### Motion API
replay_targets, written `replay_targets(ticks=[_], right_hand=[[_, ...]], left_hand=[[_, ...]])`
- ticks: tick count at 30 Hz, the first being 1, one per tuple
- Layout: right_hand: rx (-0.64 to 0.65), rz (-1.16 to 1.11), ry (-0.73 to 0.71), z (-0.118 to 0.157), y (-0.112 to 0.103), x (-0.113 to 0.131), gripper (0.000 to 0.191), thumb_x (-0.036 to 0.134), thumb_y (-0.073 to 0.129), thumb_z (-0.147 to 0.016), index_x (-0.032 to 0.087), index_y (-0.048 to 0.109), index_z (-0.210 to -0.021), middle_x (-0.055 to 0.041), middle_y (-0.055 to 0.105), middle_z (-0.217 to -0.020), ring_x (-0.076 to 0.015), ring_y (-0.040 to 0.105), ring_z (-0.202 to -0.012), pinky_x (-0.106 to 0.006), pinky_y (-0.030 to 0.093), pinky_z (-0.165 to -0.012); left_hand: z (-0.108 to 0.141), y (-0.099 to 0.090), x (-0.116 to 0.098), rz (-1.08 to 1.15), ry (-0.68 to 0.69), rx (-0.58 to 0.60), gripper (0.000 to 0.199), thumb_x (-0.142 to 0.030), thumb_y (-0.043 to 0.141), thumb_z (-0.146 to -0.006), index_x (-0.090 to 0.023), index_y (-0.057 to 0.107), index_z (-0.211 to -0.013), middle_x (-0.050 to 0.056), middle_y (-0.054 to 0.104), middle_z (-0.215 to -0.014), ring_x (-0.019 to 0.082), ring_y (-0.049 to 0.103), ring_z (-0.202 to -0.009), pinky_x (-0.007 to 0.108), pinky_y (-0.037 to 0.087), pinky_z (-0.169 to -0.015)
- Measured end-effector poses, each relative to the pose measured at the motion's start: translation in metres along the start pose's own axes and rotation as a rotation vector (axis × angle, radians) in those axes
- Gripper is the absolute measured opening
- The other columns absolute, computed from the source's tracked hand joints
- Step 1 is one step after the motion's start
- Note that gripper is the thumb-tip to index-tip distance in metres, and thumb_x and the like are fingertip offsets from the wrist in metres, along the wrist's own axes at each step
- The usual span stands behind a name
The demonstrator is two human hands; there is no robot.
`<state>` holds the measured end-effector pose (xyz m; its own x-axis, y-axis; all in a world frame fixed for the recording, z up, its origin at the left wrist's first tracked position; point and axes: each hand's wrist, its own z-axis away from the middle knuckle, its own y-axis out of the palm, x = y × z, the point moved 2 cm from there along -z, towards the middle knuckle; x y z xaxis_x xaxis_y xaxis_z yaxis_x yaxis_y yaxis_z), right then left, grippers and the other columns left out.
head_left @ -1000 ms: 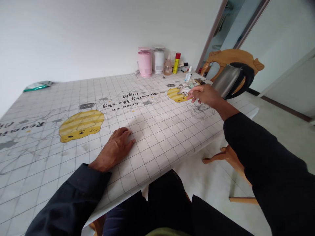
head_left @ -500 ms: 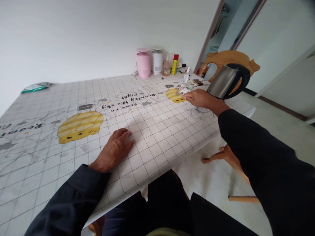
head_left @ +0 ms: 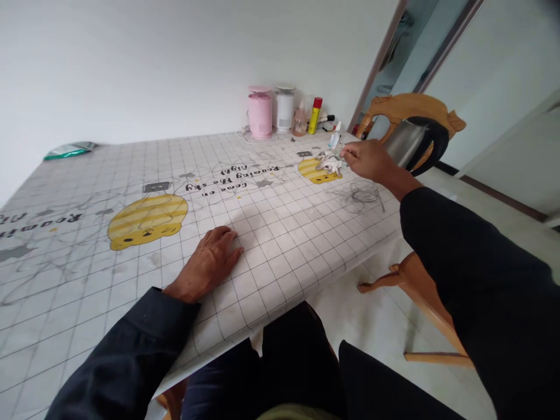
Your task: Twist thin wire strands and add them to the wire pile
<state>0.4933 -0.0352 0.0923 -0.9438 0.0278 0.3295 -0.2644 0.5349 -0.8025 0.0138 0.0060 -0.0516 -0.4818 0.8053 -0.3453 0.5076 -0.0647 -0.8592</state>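
My left hand [head_left: 210,262] rests palm down on the checked tablecloth [head_left: 280,251], fingers loosely bent and thumb apart, holding nothing. At the far right of the table, my right hand [head_left: 370,160] hovers with thumb and fingertips pinched together. Whatever may be between those fingertips is too small to make out. Just left of them lies a crumpled white tissue-like thing [head_left: 328,164] on a printed yellow bear. A loose tangle of dark thin strands [head_left: 361,195] lies below the right hand. Partly behind that hand stands a steel kettle [head_left: 405,141] with a black handle.
Along the wall stand a pink cylindrical device [head_left: 260,115], a white one [head_left: 284,111], a pinkish bottle [head_left: 300,121], a yellow can with red cap [head_left: 315,116] and a small clear bottle [head_left: 335,135]. A green-edged packet [head_left: 70,151] lies far left. A wooden chair [head_left: 420,105] stands right.
My right hand has moved right and slightly up, away from the tissue-like thing, uncovering more of the dark strands. My left hand keeps its place on the cloth; the view has shifted slightly.
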Motion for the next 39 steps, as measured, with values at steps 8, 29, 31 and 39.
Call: replay_targets(ticks=[8, 29, 31, 39], right_hand=[[-0.095, -1.017, 0.255, 0.015, 0.056, 0.097, 0.036, 0.064, 0.069, -0.096, 0.03, 0.061, -0.097, 0.0032, 0.046, -0.061, -0.0145, 0.037, -0.047, -0.031, 0.032, -0.045], [0.251, -1.309, 0.017, 0.09, 0.183, 0.267, 0.031, 0.059, 0.06, -0.111, 0.029, 0.066, -0.104, 0.0069, 0.044, -0.058, -0.0146, 0.04, -0.05, -0.031, 0.041, -0.052], [0.296, -1.278, -0.016, 0.093, 0.184, 0.266, 0.032, 0.057, 0.058, -0.112, 0.027, 0.067, -0.104, 0.007, 0.045, -0.058, -0.0134, 0.041, -0.05, -0.03, 0.039, -0.052], [0.249, -1.072, -0.067, 0.098, 0.178, 0.259, 0.018, 0.043, 0.062, -0.111, 0.026, 0.064, -0.107, 0.0047, 0.062, -0.068, -0.0133, 0.056, -0.054, -0.03, 0.046, -0.056]], left_hand=[[-0.007, -0.019, -0.028, 0.428, -0.196, -0.146, 0.037, -0.051, 0.062, -0.109, -0.019, 0.075, -0.122, 0.013, 0.078, -0.118, 0.026, 0.077, -0.102, 0.043, 0.065, -0.089], [-0.014, -0.04, -0.003, 0.863, -0.366, -0.559, 0.038, -0.038, 0.087, -0.094, -0.018, 0.078, -0.125, 0.009, 0.079, -0.107, 0.017, 0.072, -0.09, 0.032, 0.061, -0.082], [-0.014, -0.039, -0.005, 0.756, -0.294, -0.581, 0.027, -0.035, 0.081, -0.099, -0.02, 0.08, -0.121, 0.008, 0.081, -0.106, 0.017, 0.073, -0.088, 0.032, 0.061, -0.082], [-0.009, -0.054, -0.002, 0.552, -0.262, -0.612, 0.013, -0.027, 0.072, -0.102, -0.02, 0.082, -0.105, 0.005, 0.083, -0.094, 0.019, 0.079, -0.085, 0.034, 0.063, -0.082]])
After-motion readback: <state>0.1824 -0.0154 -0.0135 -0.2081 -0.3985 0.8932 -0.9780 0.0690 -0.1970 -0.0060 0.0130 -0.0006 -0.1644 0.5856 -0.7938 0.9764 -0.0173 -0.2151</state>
